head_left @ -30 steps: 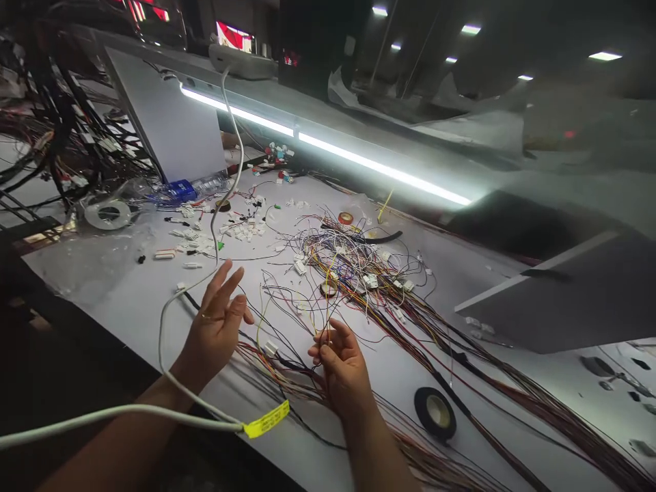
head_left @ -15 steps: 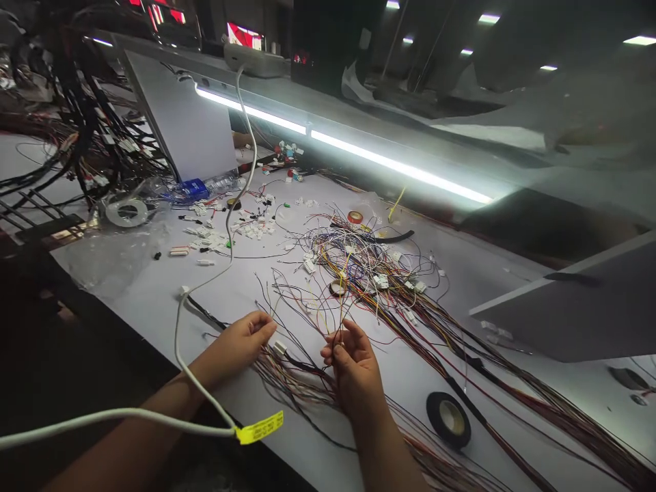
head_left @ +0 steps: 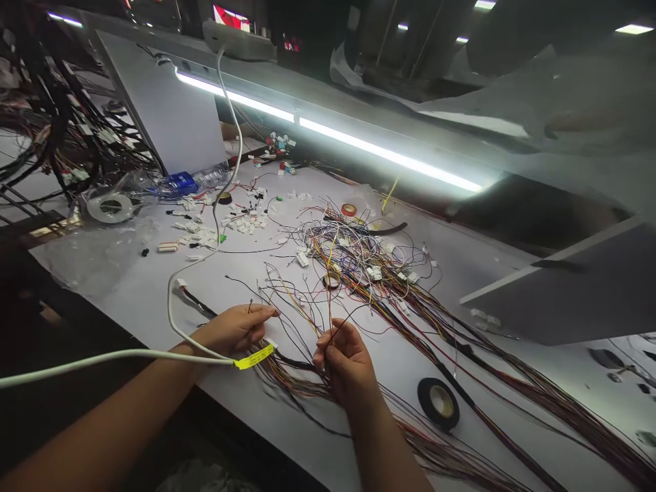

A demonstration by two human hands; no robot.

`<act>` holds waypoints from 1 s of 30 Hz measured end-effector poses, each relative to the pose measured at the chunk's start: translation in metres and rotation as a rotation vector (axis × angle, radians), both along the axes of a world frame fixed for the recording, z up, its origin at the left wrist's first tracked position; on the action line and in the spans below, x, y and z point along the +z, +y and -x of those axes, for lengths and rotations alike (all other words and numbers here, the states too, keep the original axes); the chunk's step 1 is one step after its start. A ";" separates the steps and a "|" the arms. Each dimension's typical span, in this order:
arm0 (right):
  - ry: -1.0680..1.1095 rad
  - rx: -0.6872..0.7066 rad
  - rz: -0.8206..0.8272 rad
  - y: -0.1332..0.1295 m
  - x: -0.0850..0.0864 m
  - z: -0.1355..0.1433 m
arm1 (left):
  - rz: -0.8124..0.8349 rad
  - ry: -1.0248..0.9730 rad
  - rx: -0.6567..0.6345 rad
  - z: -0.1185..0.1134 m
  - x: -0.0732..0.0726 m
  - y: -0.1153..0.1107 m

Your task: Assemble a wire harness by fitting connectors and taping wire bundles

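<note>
My right hand (head_left: 351, 359) pinches thin wires (head_left: 331, 311) between thumb and fingers; a red one and a dark one rise out of the grip. To its left, my left hand (head_left: 238, 328) is closed with thumb and forefinger together, close to loose wire ends; what lies between the fingertips is too small to make out. Under and between both hands runs a wire bundle (head_left: 302, 383). A yellow tag (head_left: 255, 357) on a white cable (head_left: 148, 353) hangs in front of my left wrist. A white connector (head_left: 180, 283) on a dark lead lies left of that hand.
A larger wire harness (head_left: 410, 307) with white connectors crosses the table to the right. Black tape (head_left: 439, 404) lies right of my right forearm. Loose connectors (head_left: 251, 222), a plastic bag (head_left: 97, 260) and a bottle (head_left: 182, 182) lie at the back left. A light tube (head_left: 384, 152) hangs behind.
My left thumb and forefinger have come together, and that hand sits slightly higher and further left. The dark wire at my right hand now slants to the right. The whole view has shifted slightly.
</note>
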State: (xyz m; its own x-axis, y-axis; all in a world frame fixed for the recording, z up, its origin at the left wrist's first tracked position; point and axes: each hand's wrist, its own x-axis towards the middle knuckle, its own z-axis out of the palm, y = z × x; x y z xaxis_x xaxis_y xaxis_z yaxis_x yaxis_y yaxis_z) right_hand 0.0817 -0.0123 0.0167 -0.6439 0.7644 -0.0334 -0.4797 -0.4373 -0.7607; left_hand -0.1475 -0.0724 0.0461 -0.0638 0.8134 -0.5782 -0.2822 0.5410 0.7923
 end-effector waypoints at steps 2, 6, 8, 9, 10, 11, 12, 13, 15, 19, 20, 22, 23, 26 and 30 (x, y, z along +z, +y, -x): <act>-0.023 0.008 -0.008 0.000 -0.001 0.001 | -0.030 -0.100 0.069 0.000 0.001 -0.001; -0.072 0.015 -0.057 0.004 -0.004 0.003 | -0.063 -0.358 0.131 0.005 0.009 -0.006; -0.182 -0.016 -0.123 0.007 -0.006 0.005 | -0.078 -0.472 0.174 0.013 0.013 -0.008; -0.274 -0.037 -0.182 0.008 -0.007 0.006 | -0.097 -0.492 0.220 0.018 0.016 -0.009; -0.389 -0.062 -0.263 0.009 -0.007 0.007 | -0.119 -0.474 0.269 0.024 0.017 -0.010; -0.523 -0.091 -0.363 0.010 -0.007 0.008 | -0.140 -0.407 0.311 0.030 0.018 -0.012; -0.664 -0.129 -0.480 0.011 -0.006 0.009 | -0.156 -0.293 0.339 0.035 0.019 -0.014; -0.796 -0.177 -0.609 0.011 -0.003 0.010 | -0.165 -0.149 0.346 0.040 0.019 -0.016; -0.976 -0.289 -0.867 0.011 0.008 0.012 | -0.183 0.162 0.304 0.050 0.017 -0.020; -0.885 -0.282 -1.185 0.005 0.040 0.033 | -0.232 0.445 0.178 0.067 0.012 -0.029; -0.817 -0.222 -1.209 0.003 0.047 0.043 | -0.223 0.390 0.180 0.070 0.011 -0.031; -0.706 -0.102 -1.234 -0.002 0.056 0.068 | -0.200 0.185 0.219 0.073 0.009 -0.035; -0.676 -0.056 -1.242 -0.005 0.058 0.083 | -0.202 0.084 0.244 0.075 0.008 -0.036; -0.692 0.066 -1.245 -0.010 0.053 0.127 | -0.249 -0.053 0.282 0.080 0.005 -0.039; -0.815 0.278 -1.074 -0.012 0.040 0.166 | -0.270 -0.053 0.315 0.090 -0.002 -0.042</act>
State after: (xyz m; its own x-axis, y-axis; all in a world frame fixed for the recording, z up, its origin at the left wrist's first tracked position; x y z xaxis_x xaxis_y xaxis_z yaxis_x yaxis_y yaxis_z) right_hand -0.0846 -0.0244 0.0564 -0.8617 0.5051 0.0481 0.2664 0.5311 -0.8043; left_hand -0.2374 -0.1148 0.0445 -0.3098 0.8818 -0.3556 -0.4451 0.1960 0.8738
